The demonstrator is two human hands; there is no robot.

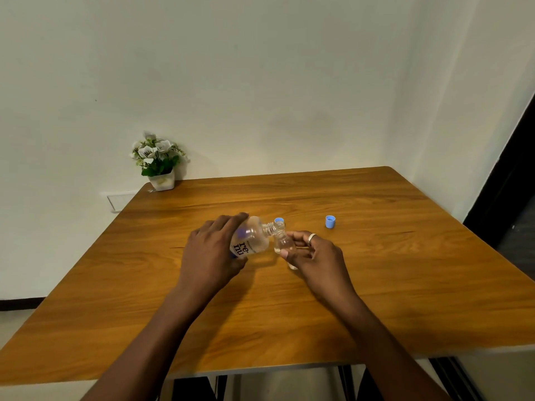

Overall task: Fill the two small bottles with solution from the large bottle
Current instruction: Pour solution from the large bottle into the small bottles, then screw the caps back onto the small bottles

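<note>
My left hand grips the large clear bottle, which has a white label with dark letters. The bottle is tipped on its side, and its threaded neck points right into the mouth of a small clear bottle. My right hand, with a ring on one finger, holds that small bottle tilted toward the large one. A little liquid shows inside it. A blue cap lies just behind the two necks. Another blue cap stands farther right on the wooden table. A second small bottle is not clearly visible.
A small white pot of white flowers stands at the table's far left corner against the wall. The table's near edge runs below my forearms, and a dark doorway is at the far right.
</note>
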